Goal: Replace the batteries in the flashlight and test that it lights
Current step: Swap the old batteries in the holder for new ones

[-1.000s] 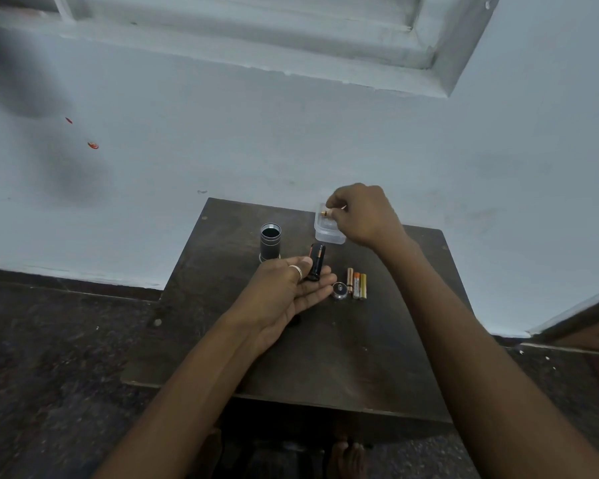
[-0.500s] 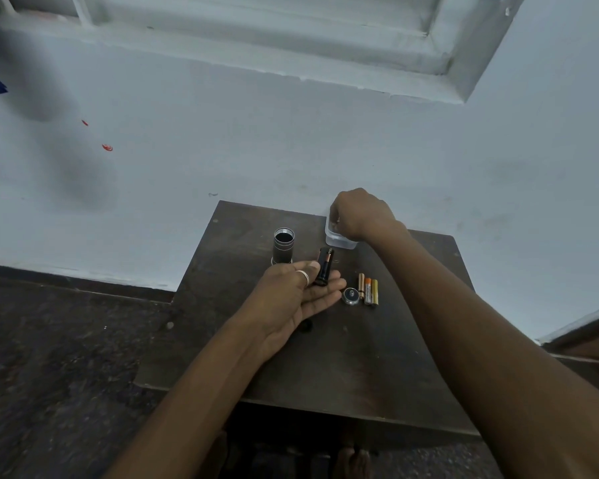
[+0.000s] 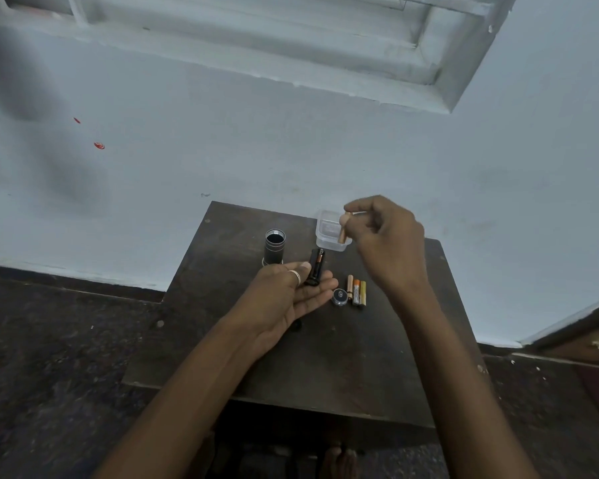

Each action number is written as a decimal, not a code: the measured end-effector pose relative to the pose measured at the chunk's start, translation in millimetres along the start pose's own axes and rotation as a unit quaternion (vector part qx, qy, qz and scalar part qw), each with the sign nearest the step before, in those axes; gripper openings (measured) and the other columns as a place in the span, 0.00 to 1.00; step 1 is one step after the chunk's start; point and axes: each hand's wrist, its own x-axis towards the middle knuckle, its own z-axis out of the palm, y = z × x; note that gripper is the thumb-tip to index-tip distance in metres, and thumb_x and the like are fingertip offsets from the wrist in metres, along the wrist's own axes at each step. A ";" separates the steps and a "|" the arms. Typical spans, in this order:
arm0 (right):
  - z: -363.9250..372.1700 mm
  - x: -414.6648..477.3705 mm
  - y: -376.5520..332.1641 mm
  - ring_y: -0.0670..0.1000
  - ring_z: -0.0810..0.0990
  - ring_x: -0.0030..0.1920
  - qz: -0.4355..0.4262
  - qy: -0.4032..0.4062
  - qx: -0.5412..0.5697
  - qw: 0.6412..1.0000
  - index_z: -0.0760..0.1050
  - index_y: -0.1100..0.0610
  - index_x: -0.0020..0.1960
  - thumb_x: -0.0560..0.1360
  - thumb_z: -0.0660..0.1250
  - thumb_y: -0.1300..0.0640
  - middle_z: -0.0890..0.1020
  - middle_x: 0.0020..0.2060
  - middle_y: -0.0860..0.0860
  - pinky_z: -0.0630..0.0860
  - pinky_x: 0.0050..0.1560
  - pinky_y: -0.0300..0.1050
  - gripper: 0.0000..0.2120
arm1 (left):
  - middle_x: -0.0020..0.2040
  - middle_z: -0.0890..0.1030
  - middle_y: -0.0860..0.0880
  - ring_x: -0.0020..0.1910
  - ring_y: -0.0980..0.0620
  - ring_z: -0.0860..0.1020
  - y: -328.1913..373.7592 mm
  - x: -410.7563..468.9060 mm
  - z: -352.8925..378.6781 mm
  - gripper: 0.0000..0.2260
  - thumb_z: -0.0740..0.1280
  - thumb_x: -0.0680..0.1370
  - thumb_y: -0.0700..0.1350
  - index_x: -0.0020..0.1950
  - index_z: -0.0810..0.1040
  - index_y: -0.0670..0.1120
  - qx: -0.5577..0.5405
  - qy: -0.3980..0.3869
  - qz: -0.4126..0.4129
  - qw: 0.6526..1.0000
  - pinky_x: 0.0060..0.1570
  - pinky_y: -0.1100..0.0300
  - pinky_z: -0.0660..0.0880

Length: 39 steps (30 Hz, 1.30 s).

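The flashlight body [image 3: 274, 247], a dark metal tube, stands upright with its open end up on the small dark table [image 3: 325, 357]. My left hand [image 3: 284, 297] lies palm up just right of it and holds the black battery holder [image 3: 315, 267] between thumb and fingers. My right hand [image 3: 386, 243] is raised over the clear plastic box [image 3: 327, 233] and pinches a copper-coloured battery [image 3: 343, 227] at the fingertips. Three batteries [image 3: 357, 292] lie side by side on the table, with the round flashlight cap [image 3: 339, 296] to their left.
The table stands against a pale blue wall, its far edge touching the wall. Dark speckled floor surrounds it. My bare feet [image 3: 339, 459] show under the near edge. A wooden door frame [image 3: 585, 337] is at the right.
My right hand dipped into the plastic box, then lifted up and to the right with a battery in its fingertips. The left hand and battery holder stayed in place.
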 end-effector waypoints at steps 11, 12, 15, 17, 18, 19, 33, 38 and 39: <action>16.4 -48.4 8.7 0.38 0.83 0.39 -0.081 0.035 -0.003 0.996 0.82 0.56 0.46 0.73 0.74 0.63 0.83 0.37 0.41 0.76 0.41 0.27 0.04 | 0.62 0.79 0.33 0.55 0.43 0.82 -3.1 1.5 1.0 0.14 0.55 0.84 0.37 0.62 0.76 0.31 0.024 -0.025 0.016 0.999 0.50 0.55 0.82; 16.4 -48.5 9.2 0.39 0.83 0.39 -0.094 0.032 -0.013 0.995 0.82 0.56 0.46 0.73 0.74 0.63 0.84 0.37 0.43 0.77 0.41 0.28 0.04 | 0.62 0.79 0.33 0.57 0.42 0.81 -2.6 1.6 0.7 0.15 0.55 0.84 0.38 0.63 0.76 0.31 0.027 -0.029 0.018 0.999 0.52 0.55 0.82; 15.8 -49.5 9.6 0.41 0.84 0.40 -0.114 0.017 -0.021 0.993 0.82 0.56 0.46 0.73 0.74 0.63 0.85 0.38 0.44 0.78 0.41 0.30 0.04 | 0.61 0.80 0.34 0.62 0.40 0.79 -2.5 1.5 0.3 0.15 0.55 0.84 0.38 0.63 0.76 0.33 0.035 -0.038 0.019 0.998 0.53 0.54 0.81; 15.3 -51.1 9.6 0.42 0.84 0.40 -0.118 0.005 -0.023 0.993 0.82 0.56 0.46 0.73 0.74 0.63 0.85 0.39 0.44 0.78 0.40 0.32 0.04 | 0.60 0.81 0.35 0.61 0.40 0.80 -2.9 0.9 0.5 0.15 0.55 0.84 0.38 0.63 0.76 0.33 0.036 -0.045 0.021 0.998 0.53 0.55 0.81; 14.9 -51.9 9.5 0.42 0.84 0.39 -0.120 -0.003 -0.023 0.993 0.83 0.56 0.45 0.72 0.75 0.62 0.85 0.39 0.45 0.77 0.39 0.33 0.04 | 0.60 0.82 0.35 0.61 0.40 0.80 -3.1 0.8 0.8 0.14 0.55 0.84 0.37 0.62 0.77 0.33 0.041 -0.046 0.023 0.998 0.52 0.55 0.82; 15.0 -52.3 9.0 0.41 0.83 0.38 -0.121 -0.011 -0.021 0.992 0.83 0.55 0.45 0.72 0.75 0.62 0.85 0.38 0.45 0.77 0.37 0.33 0.04 | 0.59 0.82 0.36 0.60 0.40 0.80 -2.9 0.9 0.3 0.14 0.55 0.84 0.37 0.62 0.77 0.32 0.046 -0.042 0.027 0.998 0.52 0.55 0.82; 4.3 -44.5 19.4 0.41 0.78 0.57 -0.039 -0.106 -0.041 0.993 0.76 0.52 0.66 0.66 0.81 0.55 0.80 0.58 0.43 0.73 0.55 0.32 0.30 | 0.53 0.82 0.38 0.50 0.49 0.83 -1.6 -2.2 3.1 0.12 0.56 0.84 0.39 0.61 0.76 0.35 0.044 -0.035 0.001 0.998 0.43 0.58 0.82; 2.9 -43.3 20.0 0.42 0.80 0.58 -0.013 -0.146 -0.022 0.989 0.73 0.52 0.68 0.67 0.80 0.57 0.81 0.59 0.43 0.75 0.53 0.31 0.32 | 0.49 0.83 0.40 0.40 0.53 0.84 -1.3 -1.5 4.5 0.11 0.62 0.83 0.42 0.57 0.80 0.37 0.066 -0.037 0.004 0.997 0.48 0.56 0.82; 2.9 -43.4 20.1 0.42 0.80 0.58 -0.016 -0.144 -0.026 0.989 0.73 0.52 0.68 0.67 0.80 0.57 0.80 0.58 0.42 0.76 0.54 0.33 0.32 | 0.48 0.83 0.41 0.40 0.53 0.84 -1.0 -2.0 5.2 0.10 0.63 0.82 0.42 0.55 0.80 0.37 0.071 -0.042 0.005 0.997 0.48 0.56 0.82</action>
